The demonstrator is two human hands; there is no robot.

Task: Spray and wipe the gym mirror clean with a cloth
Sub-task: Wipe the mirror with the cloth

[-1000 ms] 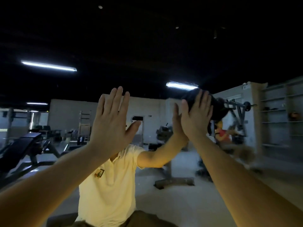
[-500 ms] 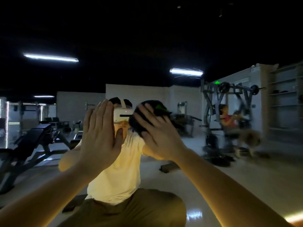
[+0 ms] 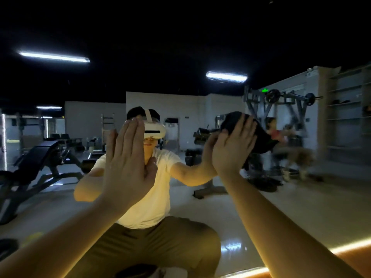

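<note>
Half a second ago the dark cloth [image 3: 261, 141] sat right beside the reflected headset [image 3: 154, 131]. Now it has swept out to the right of that headset, at about the same height. A second ago it was farther right again and higher than the headset. So the wiping runs back and forth across the mirror [image 3: 301, 207], and the band level with the headset looks well covered. The glass above it, where the ceiling shows dark, may not be done. The view has also dropped since a second ago, and the reflection now shows bent knees. The right hand [image 3: 232, 145] lies flat on the cloth with its fingers straight and together, pressing it to the glass rather than clutching it, and the forearm reaches up from the lower right. The cloth spills past the fingertips, blurred by motion, so I cannot say how it is folded or whether streaks remain. The left hand [image 3: 128, 163] holds nothing. It stays palm-flat on the mirror just left of and below the headset, fingers straight and pointing up, apparently bracing the body. No spray bottle is in view.
</note>
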